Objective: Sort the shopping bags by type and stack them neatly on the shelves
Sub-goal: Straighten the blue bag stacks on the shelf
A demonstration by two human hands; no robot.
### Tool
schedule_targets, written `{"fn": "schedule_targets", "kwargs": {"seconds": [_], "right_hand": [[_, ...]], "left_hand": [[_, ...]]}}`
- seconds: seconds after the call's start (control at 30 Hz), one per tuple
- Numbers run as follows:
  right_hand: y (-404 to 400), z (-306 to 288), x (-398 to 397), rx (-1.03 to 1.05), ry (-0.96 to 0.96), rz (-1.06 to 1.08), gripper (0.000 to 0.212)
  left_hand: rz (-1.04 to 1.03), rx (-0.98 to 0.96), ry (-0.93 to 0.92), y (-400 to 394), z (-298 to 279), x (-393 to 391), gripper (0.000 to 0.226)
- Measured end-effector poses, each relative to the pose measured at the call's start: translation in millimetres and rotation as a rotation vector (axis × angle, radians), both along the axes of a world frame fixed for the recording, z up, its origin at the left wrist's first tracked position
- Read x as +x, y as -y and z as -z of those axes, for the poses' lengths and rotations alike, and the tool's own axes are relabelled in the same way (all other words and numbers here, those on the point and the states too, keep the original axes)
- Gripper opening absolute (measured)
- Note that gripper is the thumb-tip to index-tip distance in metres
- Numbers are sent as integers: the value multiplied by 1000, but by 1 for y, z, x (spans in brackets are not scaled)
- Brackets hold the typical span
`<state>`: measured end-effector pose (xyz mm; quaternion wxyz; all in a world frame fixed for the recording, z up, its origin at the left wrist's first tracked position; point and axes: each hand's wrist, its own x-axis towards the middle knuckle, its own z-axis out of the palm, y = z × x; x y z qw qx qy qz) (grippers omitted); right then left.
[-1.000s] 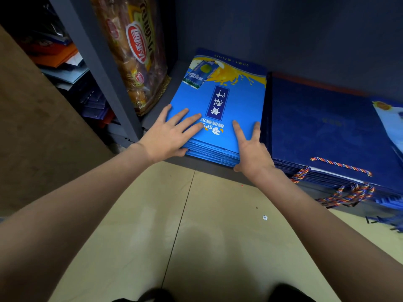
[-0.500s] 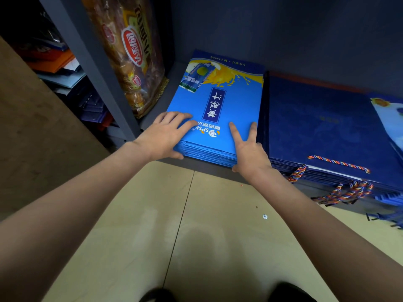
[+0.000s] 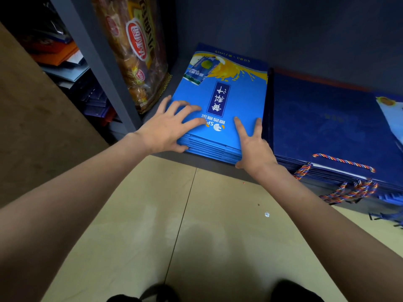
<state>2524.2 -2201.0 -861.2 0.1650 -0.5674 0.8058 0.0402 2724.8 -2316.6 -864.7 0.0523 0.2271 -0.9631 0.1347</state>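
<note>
Far left, behind the grey shelf upright, a jumble of orange and dark folded items fills a neighbouring bay. Just right of the upright, a tall snack packet with a red oval logo stands upright, leaning against the post.

The left hand lies on the near left corner of the bright blue bag stack, fingers spread and gently bent over the top bag, thumb down against the stack's front edge; it presses rather than grips. The stack lies flat on the bottom shelf, its long axis running from the shelf's front edge back toward the rear wall. The print on the top bag reads upside down from the wearer's side, with the orange splash at the far end, so the bag's top points inward. The right hand rests on the near right corner of the same stack, two fingers straight and flat on top, the palm against the front edge.

Touching the stack's right side is a dark blue bag stack, also flat, with braided multicolour rope handles hanging over the shelf front. At the far right edge another light printed bag shows partly. Pale floor tiles spread below.
</note>
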Motion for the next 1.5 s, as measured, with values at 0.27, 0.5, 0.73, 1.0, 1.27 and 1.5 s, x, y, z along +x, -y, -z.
{"fn": "schedule_targets", "kwargs": {"seconds": [0.27,0.5,0.73,1.0,1.27,1.5], "right_hand": [[0,-2,1,4,10,10,110],[0,2,2,-8,-11,5,110],[0,4,1,-11,-13,-11,109],[1,3,3,18,-56,-9,110],[2,-7,3,38,75,19,112],[3,-14,2,41,72,40,112]], "left_hand": [[4,-135,71,-13,7,-8,92],[-187,-55,-53,-27,22,-16,90],[-222,287,-189,-18,16,1,78],[-654,609,93,-18,-1,-12,113],[-655,493,67,-24,-3,-18,112],[-617,499,-11,-26,-6,-11,104]]}}
